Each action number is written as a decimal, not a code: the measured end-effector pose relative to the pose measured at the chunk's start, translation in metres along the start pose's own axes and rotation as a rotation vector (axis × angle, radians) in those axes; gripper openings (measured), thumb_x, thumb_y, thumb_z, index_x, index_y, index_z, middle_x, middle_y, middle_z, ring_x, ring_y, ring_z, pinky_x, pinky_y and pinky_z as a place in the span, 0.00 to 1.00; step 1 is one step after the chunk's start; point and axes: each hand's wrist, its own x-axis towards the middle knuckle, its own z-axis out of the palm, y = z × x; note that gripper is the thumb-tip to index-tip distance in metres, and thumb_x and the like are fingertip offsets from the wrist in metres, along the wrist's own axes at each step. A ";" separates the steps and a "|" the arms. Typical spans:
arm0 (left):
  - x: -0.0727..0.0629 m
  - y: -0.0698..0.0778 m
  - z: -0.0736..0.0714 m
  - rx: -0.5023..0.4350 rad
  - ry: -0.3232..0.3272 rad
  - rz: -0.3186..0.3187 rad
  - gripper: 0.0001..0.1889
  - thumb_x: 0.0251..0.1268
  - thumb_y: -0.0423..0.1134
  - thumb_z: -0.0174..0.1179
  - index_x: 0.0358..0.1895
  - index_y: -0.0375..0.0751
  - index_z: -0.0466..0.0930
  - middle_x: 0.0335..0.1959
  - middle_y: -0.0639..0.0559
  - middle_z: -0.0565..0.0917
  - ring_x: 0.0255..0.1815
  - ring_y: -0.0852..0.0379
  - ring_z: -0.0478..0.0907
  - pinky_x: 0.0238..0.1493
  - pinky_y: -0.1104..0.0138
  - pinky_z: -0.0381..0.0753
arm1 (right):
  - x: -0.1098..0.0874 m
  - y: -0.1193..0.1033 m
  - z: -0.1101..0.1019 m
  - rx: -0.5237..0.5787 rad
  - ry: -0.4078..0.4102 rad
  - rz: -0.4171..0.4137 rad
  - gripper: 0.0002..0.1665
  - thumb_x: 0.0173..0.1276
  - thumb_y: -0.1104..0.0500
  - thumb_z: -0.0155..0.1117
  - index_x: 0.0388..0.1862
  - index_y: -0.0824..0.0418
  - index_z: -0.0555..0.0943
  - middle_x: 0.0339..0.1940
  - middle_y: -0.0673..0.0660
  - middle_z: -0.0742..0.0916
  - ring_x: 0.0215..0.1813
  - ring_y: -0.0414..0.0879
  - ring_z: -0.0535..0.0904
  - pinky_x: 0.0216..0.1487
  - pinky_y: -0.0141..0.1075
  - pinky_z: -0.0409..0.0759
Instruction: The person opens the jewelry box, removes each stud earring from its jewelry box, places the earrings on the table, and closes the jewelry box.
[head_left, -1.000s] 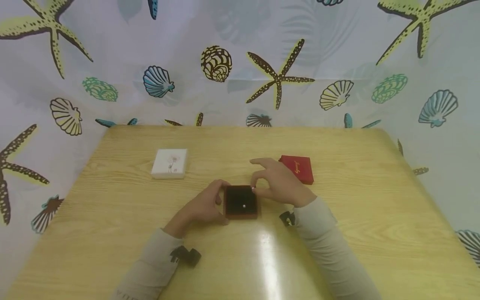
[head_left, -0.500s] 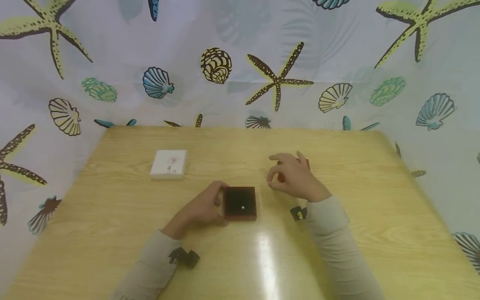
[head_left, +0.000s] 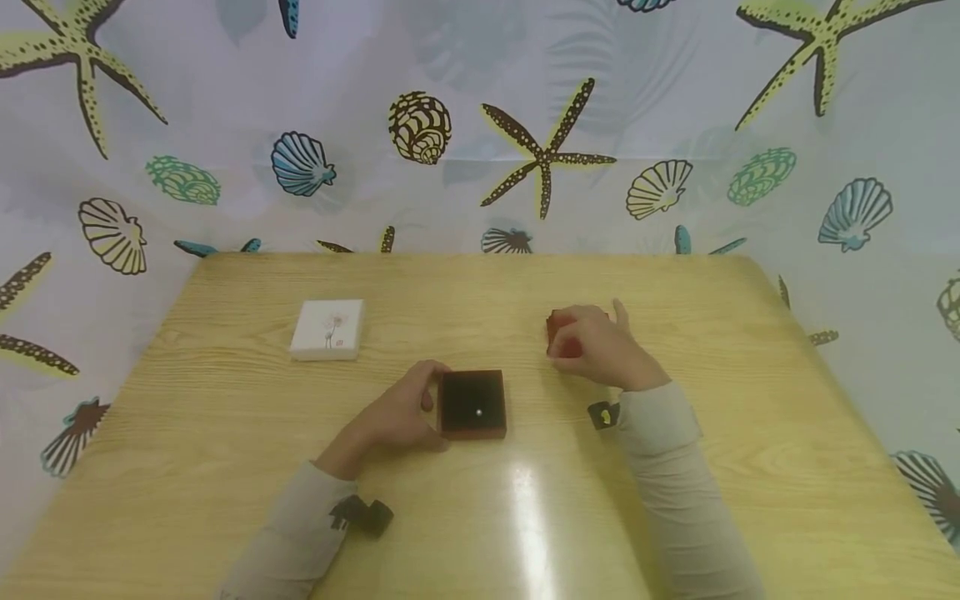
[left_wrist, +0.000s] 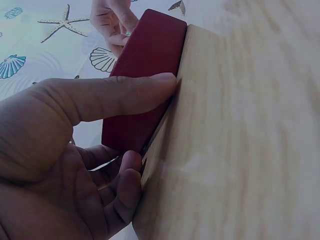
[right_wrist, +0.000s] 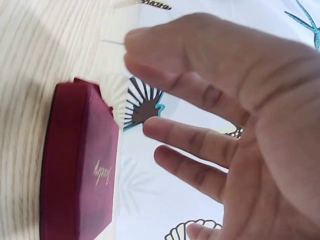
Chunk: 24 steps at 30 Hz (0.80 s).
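My left hand (head_left: 401,412) holds the left side of an open dark-red jewelry box (head_left: 472,435); in the left wrist view, the thumb lies along the red wall and the other fingers curl at its far end. A small pearl-like stud (head_left: 479,412) sits in the box's black lining. My right hand (head_left: 603,350) is above the red lid (right_wrist: 100,160) with gold lettering, apart from it. Thumb and forefinger pinch a tiny stud earring, whose thin pin (right_wrist: 112,41) sticks out in the right wrist view; its head is hidden by the fingertips.
A white box (head_left: 327,331) with a flower print stands at the back left of the wooden table (head_left: 225,400). Behind the table hangs a pale curtain (head_left: 360,183) patterned with shells and starfish.
The right hand has moved from the jewelry box's right edge, right to above the red lid, still pinching the stud earring. The left hand keeps its hold on the box.
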 end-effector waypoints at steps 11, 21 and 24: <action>-0.001 0.001 -0.001 -0.014 0.000 0.009 0.48 0.35 0.31 0.78 0.67 0.38 0.64 0.54 0.44 0.73 0.45 0.51 0.70 0.42 0.65 0.72 | -0.002 0.007 0.001 -0.028 -0.078 0.093 0.08 0.58 0.59 0.72 0.21 0.48 0.85 0.71 0.65 0.76 0.76 0.64 0.65 0.71 0.76 0.29; -0.001 0.001 -0.001 -0.012 0.003 0.000 0.49 0.35 0.32 0.79 0.68 0.39 0.64 0.58 0.44 0.73 0.46 0.51 0.70 0.44 0.64 0.73 | 0.002 0.014 0.008 -0.005 -0.085 0.107 0.06 0.57 0.60 0.72 0.24 0.50 0.88 0.75 0.67 0.70 0.77 0.66 0.60 0.72 0.74 0.31; -0.002 0.001 -0.001 -0.017 0.004 0.002 0.49 0.35 0.32 0.79 0.68 0.39 0.63 0.56 0.45 0.73 0.46 0.52 0.70 0.43 0.64 0.73 | 0.003 0.015 0.010 -0.003 -0.091 0.109 0.04 0.56 0.59 0.72 0.24 0.51 0.89 0.76 0.67 0.69 0.78 0.66 0.58 0.73 0.74 0.32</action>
